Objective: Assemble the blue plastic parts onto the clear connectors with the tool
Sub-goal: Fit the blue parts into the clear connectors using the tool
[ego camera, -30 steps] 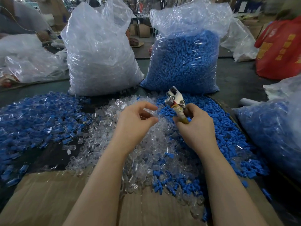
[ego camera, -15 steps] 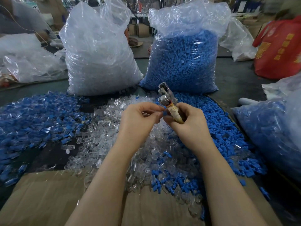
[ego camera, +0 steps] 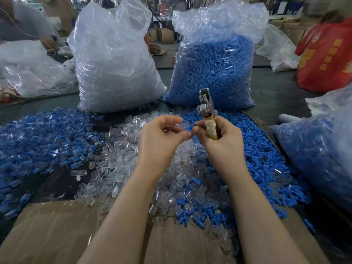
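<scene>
My left hand (ego camera: 162, 138) pinches a small clear connector (ego camera: 183, 125) between thumb and fingers. My right hand (ego camera: 219, 141) grips the tape-wrapped handle of a metal plier-like tool (ego camera: 206, 109), whose jaws point up and away. That hand's thumb and forefinger also pinch a blue plastic part (ego camera: 191, 128) against the clear connector. The fingertips of both hands meet over a heap of loose clear connectors (ego camera: 122, 168). A heap of loose blue parts (ego camera: 266, 164) lies to the right of it.
A mound of assembled blue-and-clear pieces (ego camera: 43, 134) lies at the left. Behind stand a bag of clear connectors (ego camera: 114, 69) and a bag of blue parts (ego camera: 215, 69). Another filled bag (ego camera: 320, 149) is at the right, and cardboard (ego camera: 47, 235) lies in front.
My hands have come together: the gap between them a second ago is gone and the fingertips now touch. The tool has swung from tilted left to nearly upright.
</scene>
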`<state>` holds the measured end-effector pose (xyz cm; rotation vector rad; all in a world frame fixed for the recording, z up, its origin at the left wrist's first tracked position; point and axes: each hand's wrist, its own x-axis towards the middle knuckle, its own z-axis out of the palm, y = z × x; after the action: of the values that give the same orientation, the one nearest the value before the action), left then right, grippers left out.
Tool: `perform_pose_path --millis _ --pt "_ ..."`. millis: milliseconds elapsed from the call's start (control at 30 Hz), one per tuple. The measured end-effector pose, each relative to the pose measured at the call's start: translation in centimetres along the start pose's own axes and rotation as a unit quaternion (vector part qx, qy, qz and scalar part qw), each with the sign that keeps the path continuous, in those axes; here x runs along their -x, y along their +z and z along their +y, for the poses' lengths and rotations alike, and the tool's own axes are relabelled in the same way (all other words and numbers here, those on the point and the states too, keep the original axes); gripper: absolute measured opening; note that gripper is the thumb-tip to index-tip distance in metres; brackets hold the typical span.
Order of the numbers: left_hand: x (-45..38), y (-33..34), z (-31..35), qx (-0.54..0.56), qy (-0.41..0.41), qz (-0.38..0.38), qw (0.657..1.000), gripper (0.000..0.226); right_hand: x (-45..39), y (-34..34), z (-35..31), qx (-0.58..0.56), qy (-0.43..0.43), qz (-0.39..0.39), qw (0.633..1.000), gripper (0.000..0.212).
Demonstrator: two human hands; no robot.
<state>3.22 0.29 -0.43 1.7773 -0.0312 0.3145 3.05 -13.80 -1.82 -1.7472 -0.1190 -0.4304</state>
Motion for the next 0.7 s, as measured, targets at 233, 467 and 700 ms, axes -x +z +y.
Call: perform_pose_path --millis 233,467,700 --pt "-0.07 0.18 -0.29 -0.035 0.025 0.012 0.999 0.033 0.18 -0.15 -0.59 -0.055 -0.014 -0.009 0.998 0.014" --pt "0.18 0.43 -0.3 -0.078 0.066 0.032 0.994 0.029 0.25 0.18 -0.51 -0.027 -0.018 -0.037 0.999 0.014" --pt "0.5 0.38 0.14 -0.079 0.082 0.03 0.993 0.032 0.34 0.32 -0.35 0.009 -0.018 -0.028 0.999 0.016"
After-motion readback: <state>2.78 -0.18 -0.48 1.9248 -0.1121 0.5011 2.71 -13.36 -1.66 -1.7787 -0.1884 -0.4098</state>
